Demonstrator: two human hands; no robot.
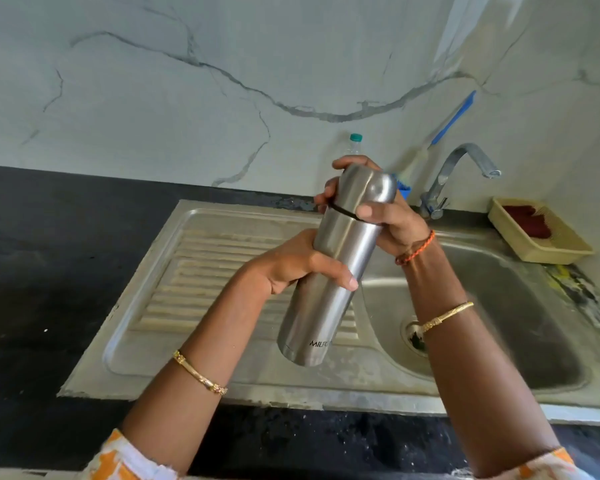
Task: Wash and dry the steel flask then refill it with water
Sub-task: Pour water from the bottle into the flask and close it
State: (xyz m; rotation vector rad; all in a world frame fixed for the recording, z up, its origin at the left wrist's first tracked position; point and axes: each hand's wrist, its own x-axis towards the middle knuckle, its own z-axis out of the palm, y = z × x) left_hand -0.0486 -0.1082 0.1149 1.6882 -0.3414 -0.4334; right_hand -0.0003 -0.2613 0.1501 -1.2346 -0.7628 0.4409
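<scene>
A tall steel flask (321,299) is held upright and slightly tilted above the draining board of the steel sink (194,271). My left hand (291,265) grips the flask's body around the middle. My right hand (385,216) wraps its fingers round the domed steel cap (368,188) at the top, where a thin black ring marks the joint between cap and body. The flask's base hangs in the air above the board.
The sink basin (520,306) with its drain lies at the right, under a curved tap (465,168). A clear plastic bottle with a teal cap (354,142) and a blue-handled bottle brush (447,126) stand behind the flask. A beige tray (537,233) sits at the far right. Black countertop (49,254) surrounds the sink.
</scene>
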